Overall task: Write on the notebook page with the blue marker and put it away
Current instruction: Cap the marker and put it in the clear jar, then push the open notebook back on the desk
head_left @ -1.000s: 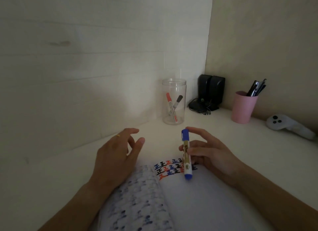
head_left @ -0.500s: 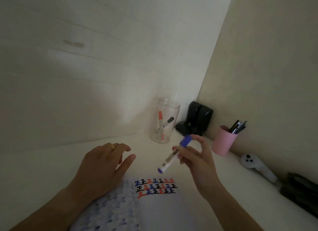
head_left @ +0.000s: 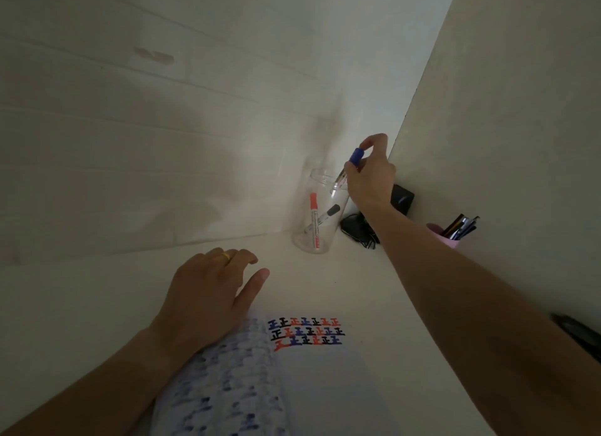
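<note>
My right hand [head_left: 369, 179] is raised over the clear plastic jar [head_left: 313, 240] in the desk's back corner and is shut on the blue marker [head_left: 354, 156]. The marker's blue cap sticks up between my fingers; its lower end dips past the jar's rim. A red marker [head_left: 314, 219] and a black marker [head_left: 327, 216] lean inside the jar. The open notebook [head_left: 318, 380] lies at the near edge, with rows of blue, black and red characters [head_left: 305, 333] at the top of its right page. My left hand [head_left: 211, 292] rests fingers apart on the desk by the notebook's left page.
Black speakers [head_left: 401, 198] with a tangled cable [head_left: 357, 231] stand behind the jar. A pink cup [head_left: 444, 235] of pens is at the right wall. A dark object [head_left: 579, 335] lies at the right edge. The white desk [head_left: 97, 299] meets walls behind and to the right.
My right hand has carried the blue marker up and back from above the notebook to the jar's mouth. The view has tilted upward. My left hand has stayed by the notebook.
</note>
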`<state>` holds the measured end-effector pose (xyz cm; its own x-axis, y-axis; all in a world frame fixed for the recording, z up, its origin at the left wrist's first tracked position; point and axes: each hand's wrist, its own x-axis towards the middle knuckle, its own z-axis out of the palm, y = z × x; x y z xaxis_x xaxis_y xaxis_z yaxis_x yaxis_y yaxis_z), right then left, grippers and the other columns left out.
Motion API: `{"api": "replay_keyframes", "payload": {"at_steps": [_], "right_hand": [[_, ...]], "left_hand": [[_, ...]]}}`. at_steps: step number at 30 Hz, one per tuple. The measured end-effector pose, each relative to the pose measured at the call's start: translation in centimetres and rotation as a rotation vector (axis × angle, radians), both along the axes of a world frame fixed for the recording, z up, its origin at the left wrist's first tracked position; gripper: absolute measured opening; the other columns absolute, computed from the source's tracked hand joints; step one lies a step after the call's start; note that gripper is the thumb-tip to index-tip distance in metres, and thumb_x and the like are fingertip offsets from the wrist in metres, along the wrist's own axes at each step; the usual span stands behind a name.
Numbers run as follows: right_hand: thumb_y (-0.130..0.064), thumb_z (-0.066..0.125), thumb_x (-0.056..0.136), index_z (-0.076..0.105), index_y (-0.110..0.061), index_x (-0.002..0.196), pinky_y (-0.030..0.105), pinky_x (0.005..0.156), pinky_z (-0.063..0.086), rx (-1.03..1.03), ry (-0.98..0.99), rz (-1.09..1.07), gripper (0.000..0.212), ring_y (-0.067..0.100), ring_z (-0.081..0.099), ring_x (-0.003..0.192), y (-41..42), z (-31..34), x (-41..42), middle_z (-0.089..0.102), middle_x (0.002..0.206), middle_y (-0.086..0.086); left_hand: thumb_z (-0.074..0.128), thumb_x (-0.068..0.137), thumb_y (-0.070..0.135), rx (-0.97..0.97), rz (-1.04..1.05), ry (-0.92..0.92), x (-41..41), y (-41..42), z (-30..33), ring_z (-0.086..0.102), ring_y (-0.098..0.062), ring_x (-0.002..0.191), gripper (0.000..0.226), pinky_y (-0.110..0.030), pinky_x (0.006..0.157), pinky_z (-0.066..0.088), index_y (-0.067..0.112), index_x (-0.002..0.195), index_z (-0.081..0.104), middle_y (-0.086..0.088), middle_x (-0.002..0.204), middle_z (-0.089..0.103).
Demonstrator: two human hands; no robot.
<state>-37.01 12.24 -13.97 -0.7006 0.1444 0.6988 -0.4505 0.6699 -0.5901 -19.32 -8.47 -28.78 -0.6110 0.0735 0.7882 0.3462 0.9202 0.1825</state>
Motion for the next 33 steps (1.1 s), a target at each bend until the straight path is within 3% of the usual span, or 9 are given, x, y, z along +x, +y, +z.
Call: {"api": "replay_keyframes", "payload": {"at_steps": [2, 5, 8, 11, 14, 20, 26, 30, 33], "right_hand": [[-0.007, 0.067, 0.092, 0.055, -0.014, 0.113, 0.027, 0.068, 0.057, 0.057, -0.025, -0.045, 0.025, 0.014, 0.064, 0.073, 0.0, -0.8, -0.8, 0.071, 0.088, 0.006], [-0.014, 0.069, 0.092, 0.064, -0.014, 0.108, 0.018, 0.063, 0.045, 0.090, -0.066, -0.080, 0.017, 0.012, 0.064, 0.078, -0.1, -1.6, -1.6, 0.074, 0.093, 0.005], [-0.018, 0.069, 0.090, 0.068, -0.015, 0.102, 0.028, 0.071, 0.050, 0.091, -0.116, -0.087, 0.012, 0.020, 0.070, 0.088, -0.3, -2.0, -1.9, 0.072, 0.088, 0.001], [-0.019, 0.065, 0.093, 0.071, -0.013, 0.100, 0.026, 0.068, 0.050, 0.108, -0.174, -0.108, 0.011, 0.017, 0.066, 0.083, -0.5, -2.3, -2.0, 0.072, 0.085, 0.002], [-0.017, 0.062, 0.094, 0.074, -0.012, 0.102, 0.022, 0.066, 0.041, 0.127, -0.203, -0.121, 0.015, 0.013, 0.060, 0.079, -0.5, -1.9, -1.6, 0.078, 0.097, 0.005], [-0.029, 0.067, 0.091, 0.072, -0.016, 0.101, 0.029, 0.083, 0.055, 0.121, -0.097, 0.003, 0.017, 0.015, 0.071, 0.090, 1.1, -3.1, 4.7, 0.078, 0.100, -0.002], [-0.046, 0.063, 0.093, 0.067, -0.028, 0.114, 0.040, 0.095, 0.053, 0.258, -0.315, 0.068, 0.028, 0.013, 0.063, 0.107, 4.6, -10.5, 15.9, 0.069, 0.120, -0.005], [-0.056, 0.051, 0.095, 0.060, -0.032, 0.125, 0.038, 0.101, 0.043, 0.421, -0.544, 0.076, 0.039, 0.022, 0.052, 0.123, 6.1, -13.8, 21.2, 0.058, 0.133, -0.001], [-0.060, 0.044, 0.094, 0.054, -0.030, 0.133, 0.035, 0.107, 0.040, 0.497, -0.582, 0.058, 0.050, 0.020, 0.045, 0.130, 6.8, -16.0, 23.4, 0.052, 0.139, -0.003]], "left_hand": [[0.047, 0.095, 0.048, 0.005, 0.003, -0.003, 0.1, 0.0, 0.0, 0.064, -0.020, 0.062, 0.037, -0.034, 0.059, 0.052, 0.019, 0.098, 0.070, 0.006, 0.066, 0.065], [0.047, 0.095, 0.049, -0.001, 0.008, -0.022, 0.1, 0.0, 0.0, 0.064, -0.019, 0.062, 0.037, -0.034, 0.059, 0.052, 0.019, 0.099, 0.070, 0.006, 0.067, 0.065], [0.045, 0.096, 0.049, 0.000, 0.004, -0.032, 0.1, 0.0, 0.0, 0.064, -0.019, 0.062, 0.039, -0.034, 0.059, 0.052, 0.019, 0.099, 0.070, 0.006, 0.067, 0.065], [0.044, 0.096, 0.050, -0.003, 0.004, -0.040, 0.0, 0.0, 0.0, 0.064, -0.017, 0.063, 0.040, -0.033, 0.060, 0.052, 0.020, 0.100, 0.070, 0.007, 0.067, 0.065], [0.043, 0.096, 0.051, -0.005, 0.006, -0.051, 0.0, 0.0, 0.0, 0.064, -0.017, 0.064, 0.041, -0.034, 0.060, 0.052, 0.020, 0.101, 0.069, 0.007, 0.068, 0.065], [0.043, 0.094, 0.057, -0.040, -0.015, -0.091, 0.3, 0.0, 0.3, 0.065, -0.016, 0.074, 0.044, -0.029, 0.062, 0.047, 0.023, 0.106, 0.069, 0.007, 0.080, 0.068], [0.038, 0.090, 0.072, -0.100, -0.127, -0.348, 2.1, 0.6, 0.6, 0.061, -0.013, 0.107, 0.051, -0.037, 0.081, 0.054, 0.035, 0.114, 0.064, 0.010, 0.117, 0.065], [0.023, 0.083, 0.082, -0.220, -0.139, -0.545, 3.8, 1.7, 1.1, 0.060, -0.011, 0.108, 0.066, -0.033, 0.080, 0.049, 0.040, 0.121, 0.057, 0.011, 0.124, 0.059], [0.018, 0.079, 0.084, -0.212, -0.140, -0.727, 5.0, 2.6, 1.8, 0.052, -0.014, 0.122, 0.072, -0.039, 0.095, 0.046, 0.045, 0.134, 0.043, 0.009, 0.138, 0.051]]}}
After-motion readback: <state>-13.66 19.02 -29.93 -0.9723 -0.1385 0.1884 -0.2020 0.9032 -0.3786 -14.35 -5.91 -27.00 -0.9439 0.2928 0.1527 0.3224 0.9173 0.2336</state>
